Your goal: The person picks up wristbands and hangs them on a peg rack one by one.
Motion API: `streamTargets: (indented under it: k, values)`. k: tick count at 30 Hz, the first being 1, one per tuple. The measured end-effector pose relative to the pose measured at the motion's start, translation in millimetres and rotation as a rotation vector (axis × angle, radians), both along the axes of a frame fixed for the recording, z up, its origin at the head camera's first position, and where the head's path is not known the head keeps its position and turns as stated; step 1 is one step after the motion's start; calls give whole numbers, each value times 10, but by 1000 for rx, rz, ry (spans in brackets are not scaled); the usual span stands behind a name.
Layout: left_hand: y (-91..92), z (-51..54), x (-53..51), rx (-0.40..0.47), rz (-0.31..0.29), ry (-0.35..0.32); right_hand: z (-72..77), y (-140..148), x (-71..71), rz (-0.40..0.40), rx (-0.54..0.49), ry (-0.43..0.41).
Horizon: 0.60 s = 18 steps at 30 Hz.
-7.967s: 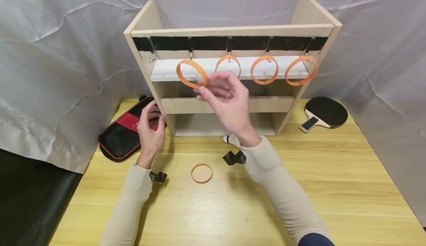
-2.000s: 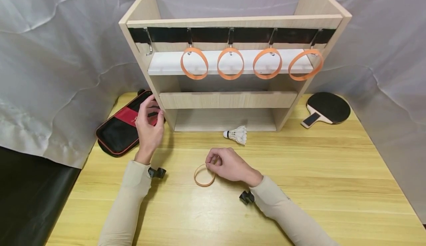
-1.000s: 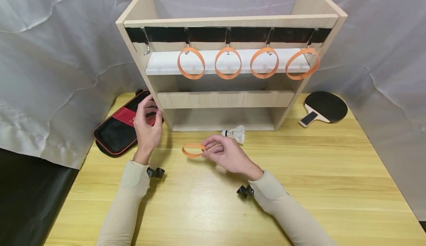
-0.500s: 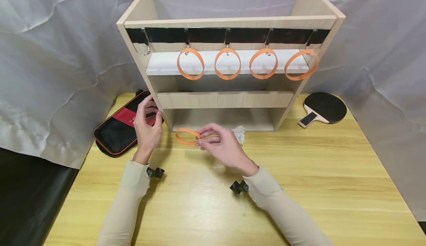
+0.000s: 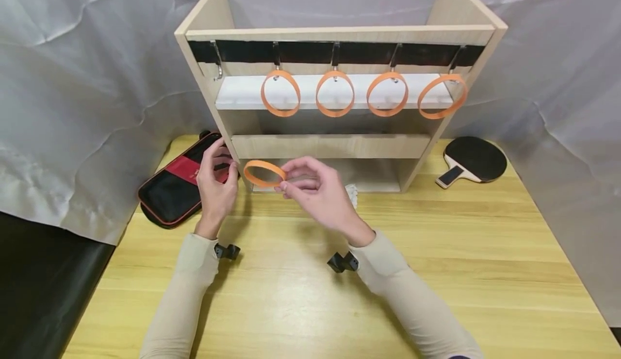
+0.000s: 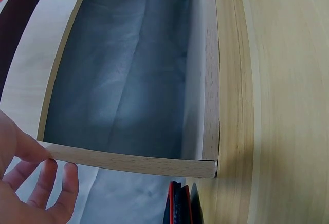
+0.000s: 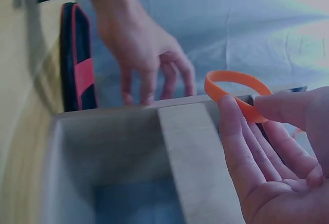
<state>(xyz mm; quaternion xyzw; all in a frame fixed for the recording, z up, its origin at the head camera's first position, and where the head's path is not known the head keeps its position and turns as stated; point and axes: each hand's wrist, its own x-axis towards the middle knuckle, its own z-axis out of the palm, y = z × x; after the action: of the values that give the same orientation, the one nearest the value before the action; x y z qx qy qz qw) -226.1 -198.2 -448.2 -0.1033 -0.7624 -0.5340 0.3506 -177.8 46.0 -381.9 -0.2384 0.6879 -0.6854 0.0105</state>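
Note:
In the head view my right hand (image 5: 317,192) pinches an orange ring (image 5: 264,164) between thumb and fingertips, in front of the lower left of the wooden shelf unit (image 5: 330,146). The right wrist view shows the held ring (image 7: 239,75) tilted, apart from the hooks. My left hand (image 5: 216,186) holds the shelf's left side panel; in the left wrist view the thumb meets the panel edge (image 6: 128,162), with curled fingers along its outer side. Several orange rings hang from hooks on the black strip (image 5: 308,52). The leftmost hook (image 5: 218,68) carries no ring.
A black and red zip case (image 5: 172,192) lies left of the shelf, partly behind my left hand. Right of the shelf is a black table tennis bat (image 5: 475,159). A shuttlecock (image 5: 352,194) is mostly hidden by my right hand. Everything stands on a wooden table (image 5: 310,305).
Two seconds ago my right hand was at the ring on the table; it has since lifted it up and leftward toward the shelf. Earlier it hung another ring. My left hand stays put.

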Motion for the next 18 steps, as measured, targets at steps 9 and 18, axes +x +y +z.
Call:
streamTargets:
  k: [9, 18]
  values:
    - [89, 172, 108, -13, 14, 0, 354, -153, -57, -29, -104, 118]
    - [82, 191, 128, -5, 3, -21, 638, -308, -45, -9, -201, 185]
